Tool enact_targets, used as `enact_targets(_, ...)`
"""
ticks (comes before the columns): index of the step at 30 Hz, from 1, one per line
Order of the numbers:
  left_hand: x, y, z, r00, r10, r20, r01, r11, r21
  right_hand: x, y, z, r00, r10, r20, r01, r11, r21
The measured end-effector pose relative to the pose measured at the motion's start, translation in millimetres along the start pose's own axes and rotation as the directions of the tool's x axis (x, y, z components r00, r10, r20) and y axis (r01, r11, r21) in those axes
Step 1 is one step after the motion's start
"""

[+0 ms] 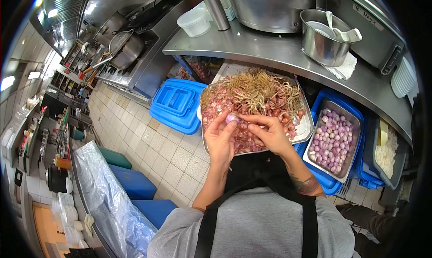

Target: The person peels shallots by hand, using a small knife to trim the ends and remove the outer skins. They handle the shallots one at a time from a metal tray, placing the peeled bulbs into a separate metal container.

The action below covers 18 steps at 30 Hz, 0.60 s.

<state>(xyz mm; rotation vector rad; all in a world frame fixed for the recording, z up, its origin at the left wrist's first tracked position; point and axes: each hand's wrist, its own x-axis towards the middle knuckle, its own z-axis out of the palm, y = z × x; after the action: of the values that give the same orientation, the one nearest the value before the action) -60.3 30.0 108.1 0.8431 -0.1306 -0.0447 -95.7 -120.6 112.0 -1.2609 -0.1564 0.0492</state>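
Note:
A small purple shallot (231,118) is pinched between the thumb and fingers of my left hand (219,136), above a wide tray. My right hand (271,134) meets it from the other side, thumb and forefinger closed at the shallot's end; whether a bit of skin is between them I cannot make out. Below both hands, the tray (206,145) bears loose reddish skins (216,100), with unpeeled shallots (288,118) on its right and a heap of dry, stringy roots and stalks (256,87) at the back.
Peeled shallots (333,141) fill a metal pan on blue bins at my right, beside a grey tub (374,156) of white pieces. A blue lid (175,106) lies left of the tray. The steel counter (270,44) overhangs in front, bearing a pot (326,46). Someone's dark-trousered leg (364,217) shows lower right.

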Motion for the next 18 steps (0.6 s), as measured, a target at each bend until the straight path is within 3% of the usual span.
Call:
enact_targets(2,1,1,1,1.0,-0.01,-0.008,0.01,0.999,-0.035,-1,-2,-3,0.998,0.056,0.039,-0.056,0.998,-0.01)
enact_targets(5,2,-1,0,1.0,0.015,-0.009,-0.016,0.999,-0.036,0,1,7,0.952,-0.305,0.0,0.293,0.914,-0.279)
enact_targets(11,0,3,-2,0.998,0.057,0.039,-0.056,0.998,-0.015,-5,-2,13,0.953,-0.299,-0.042,0.28,0.926,-0.253)
enact_targets(17,-3,2,-4,0.999,0.032,0.019,-0.032,0.999,0.008,-2,8,17,0.881,-0.466,-0.085,0.397,0.824,-0.404)
enact_targets(18,-3,1,-6,0.999,0.038,0.03,-0.038,0.999,0.008,-2,7,17,0.928,-0.36,-0.1,0.321,0.904,-0.282)
